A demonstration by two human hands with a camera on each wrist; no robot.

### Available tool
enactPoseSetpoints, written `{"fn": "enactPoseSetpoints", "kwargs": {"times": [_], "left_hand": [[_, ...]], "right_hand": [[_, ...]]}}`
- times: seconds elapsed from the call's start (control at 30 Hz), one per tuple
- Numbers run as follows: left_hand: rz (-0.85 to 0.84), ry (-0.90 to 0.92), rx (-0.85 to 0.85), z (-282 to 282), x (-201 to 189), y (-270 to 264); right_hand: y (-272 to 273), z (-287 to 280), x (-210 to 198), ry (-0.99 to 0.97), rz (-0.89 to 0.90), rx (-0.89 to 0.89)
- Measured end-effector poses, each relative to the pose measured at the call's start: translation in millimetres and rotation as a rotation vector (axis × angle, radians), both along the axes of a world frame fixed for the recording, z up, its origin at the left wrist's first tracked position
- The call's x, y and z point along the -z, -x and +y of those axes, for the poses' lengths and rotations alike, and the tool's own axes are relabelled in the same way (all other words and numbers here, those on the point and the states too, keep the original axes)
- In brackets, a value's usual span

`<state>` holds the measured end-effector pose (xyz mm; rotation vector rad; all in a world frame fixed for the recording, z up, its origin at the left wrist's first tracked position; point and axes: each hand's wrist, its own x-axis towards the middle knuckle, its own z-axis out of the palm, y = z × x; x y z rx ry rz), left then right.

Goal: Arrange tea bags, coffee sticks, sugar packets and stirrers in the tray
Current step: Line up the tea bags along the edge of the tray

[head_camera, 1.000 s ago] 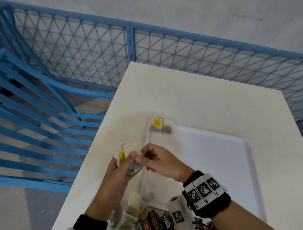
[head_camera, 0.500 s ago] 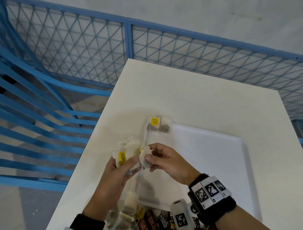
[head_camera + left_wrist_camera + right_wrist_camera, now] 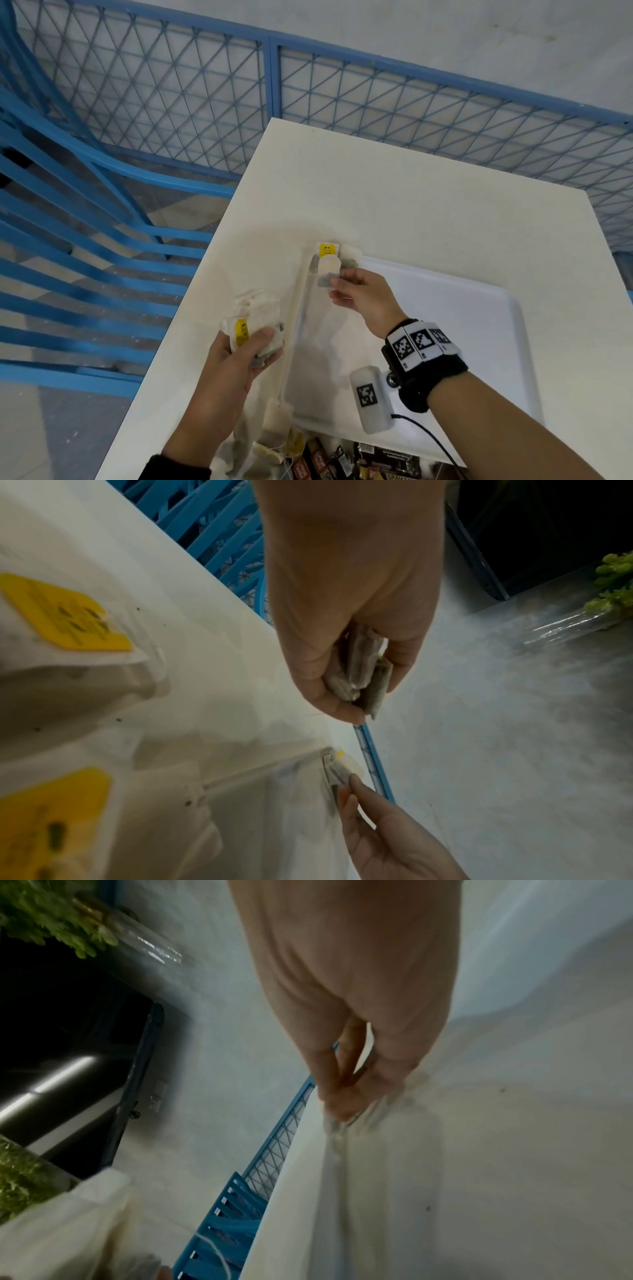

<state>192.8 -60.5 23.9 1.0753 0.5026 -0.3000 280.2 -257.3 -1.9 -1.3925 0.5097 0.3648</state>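
A white tray (image 3: 479, 308) lies on the white table (image 3: 411, 205). In its far left corner lie tea bags (image 3: 349, 255), one with a yellow tag. My right hand (image 3: 337, 286) pinches a single tea bag (image 3: 327, 272) just in front of them, over the tray's left rim; the same tea bag (image 3: 334, 773) shows in the left wrist view. My left hand (image 3: 253, 346) grips a bunch of tea bags (image 3: 253, 315) over the table, left of the tray, with the bunch (image 3: 363, 669) clamped between thumb and fingers.
Loose tea bags (image 3: 274, 442) and dark coffee sticks (image 3: 322, 459) are piled at the table's near edge. A blue mesh fence (image 3: 376, 102) runs behind the table and blue chairs (image 3: 85, 240) stand to the left. The table's left edge is close to my left hand.
My right hand pulled one tea bag from the bunch in my left hand and carried it away to the tray's far left corner. The left hand stayed, still holding the bunch.
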Motion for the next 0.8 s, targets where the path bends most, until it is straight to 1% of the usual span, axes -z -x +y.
{"fn": "enactPoseSetpoints", "kwargs": {"times": [0.1, 0.17, 0.33, 0.43, 0.6, 0.8], "left_hand": [[-0.008, -0.010, 0.004, 1, 1, 1], [-0.014, -0.012, 0.007, 1, 1, 2], [-0.006, -0.008, -0.004, 2, 2, 3], [-0.010, -0.012, 0.004, 0, 2, 3], [-0.006, -0.024, 0.018, -6, 2, 5], [-0.016, -0.042, 0.043, -11, 2, 4]], "right_hand": [[-9, 5, 6, 0.216, -0.011, -0.041], [-13, 8, 11, 0.319, -0.035, -0.054], [-15, 13, 20, 0.468, -0.098, -0.022], [-15, 13, 25, 0.557, -0.114, -0.055], [-10, 11, 29, 0.617, -0.158, -0.083], [-9, 13, 32, 0.633, -0.198, -0.056]]}}
